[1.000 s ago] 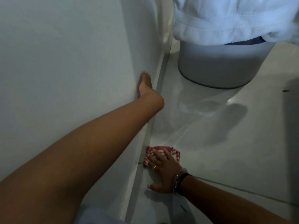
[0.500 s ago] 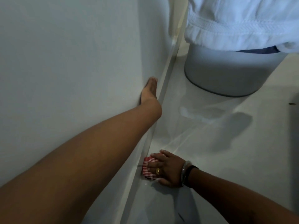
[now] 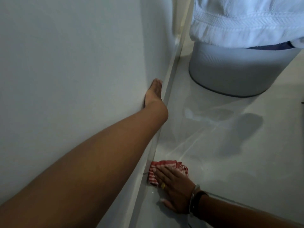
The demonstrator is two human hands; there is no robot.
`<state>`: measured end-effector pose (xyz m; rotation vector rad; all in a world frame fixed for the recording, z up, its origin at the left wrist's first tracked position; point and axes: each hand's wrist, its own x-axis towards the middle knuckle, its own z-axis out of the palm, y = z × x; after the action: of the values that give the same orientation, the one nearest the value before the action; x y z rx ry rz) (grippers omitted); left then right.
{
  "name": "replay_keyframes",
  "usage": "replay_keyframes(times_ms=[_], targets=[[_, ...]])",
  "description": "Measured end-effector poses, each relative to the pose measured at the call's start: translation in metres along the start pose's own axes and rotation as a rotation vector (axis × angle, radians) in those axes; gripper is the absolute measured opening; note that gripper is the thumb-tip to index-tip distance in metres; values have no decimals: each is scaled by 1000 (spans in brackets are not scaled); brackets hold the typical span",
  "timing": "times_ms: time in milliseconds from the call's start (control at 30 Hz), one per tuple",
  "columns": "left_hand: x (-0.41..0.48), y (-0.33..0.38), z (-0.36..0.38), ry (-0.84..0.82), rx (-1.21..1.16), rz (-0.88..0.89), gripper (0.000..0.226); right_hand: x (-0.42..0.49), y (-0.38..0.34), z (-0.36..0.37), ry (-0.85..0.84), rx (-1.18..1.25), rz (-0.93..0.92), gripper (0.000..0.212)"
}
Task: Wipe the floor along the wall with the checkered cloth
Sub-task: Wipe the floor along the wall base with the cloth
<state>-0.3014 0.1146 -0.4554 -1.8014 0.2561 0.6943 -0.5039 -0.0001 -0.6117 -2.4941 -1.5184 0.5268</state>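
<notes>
Cloth (image 3: 166, 170), red-checkered, lies on the floor (image 3: 213, 162) against the wall (image 3: 65, 63), pressed flat under the spread right hand (image 3: 174, 186). Left hand (image 3: 154, 92) braces open on the wall. Firm, even strokes hugging the edge would likely clean best.

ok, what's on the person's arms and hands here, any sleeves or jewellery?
No sleeves: both forearms are bare as far as the view shows. The right hand has a gold ring on one finger, and its wrist carries a silvery bangle next to a dark band. The left hand shows nothing worn.
</notes>
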Motion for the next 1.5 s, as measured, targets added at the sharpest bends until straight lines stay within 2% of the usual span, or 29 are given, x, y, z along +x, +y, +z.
replay_keyframes(times_ms=[333,667,800,967,1167,1300,1500], targets=[[-5,-1,-1,4,-3,21,108,2,0,-9,36,34,91,98],[-11,1,4,29,-11,38,102,11,23,-8,39,23,67,94],[-10,3,3,17,-14,19,109,19,29,-14,58,69,167,95],[-9,5,2,-3,-20,-4,114,32,59,-24,72,54,178,98],[-9,7,2,5,-72,8,109,59,104,-42,170,114,324,104],[-13,6,0,23,-86,16,105,79,151,-63,142,50,363,108],[-14,7,3,38,-89,24,105,96,179,-72,170,64,440,109]])
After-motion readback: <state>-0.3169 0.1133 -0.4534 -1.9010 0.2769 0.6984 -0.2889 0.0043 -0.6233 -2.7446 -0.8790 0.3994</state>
